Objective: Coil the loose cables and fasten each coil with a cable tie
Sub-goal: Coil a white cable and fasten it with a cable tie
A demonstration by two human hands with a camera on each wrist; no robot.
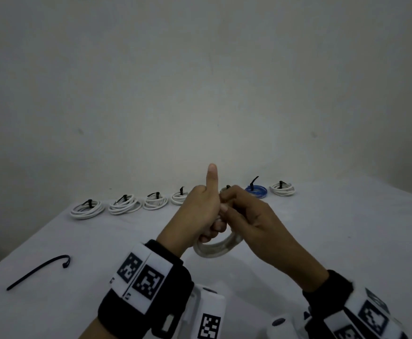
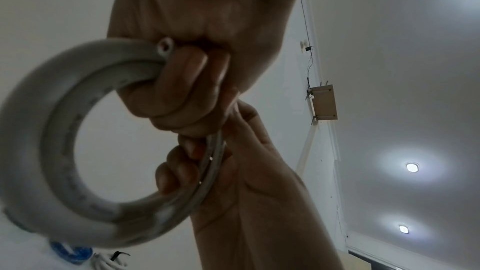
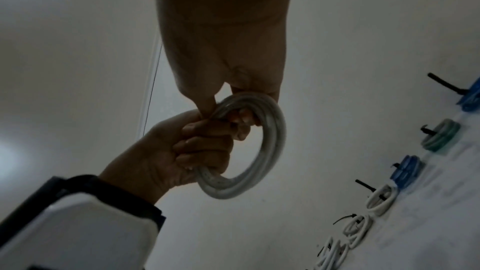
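Both hands hold one coil of pale grey cable (image 1: 218, 248) above the white table (image 1: 322, 228). My left hand (image 1: 203, 216) grips the coil (image 2: 52, 151) with its fingers (image 2: 182, 89) curled through the ring, thumb pointing straight up. My right hand (image 1: 246, 216) pinches the same coil (image 3: 270, 151) from the right, its fingers (image 2: 176, 167) curled round the strands. A cut cable end (image 2: 166, 45) shows beside the left fingers. A loose black cable tie (image 1: 38, 271) lies on the table at the near left.
Along the table's far edge sits a row of tied coils: several white ones (image 1: 87, 209) (image 1: 282, 188), a blue one (image 1: 256, 191), and in the right wrist view a greenish one (image 3: 441, 137). A plain wall (image 1: 200, 94) rises behind the row.
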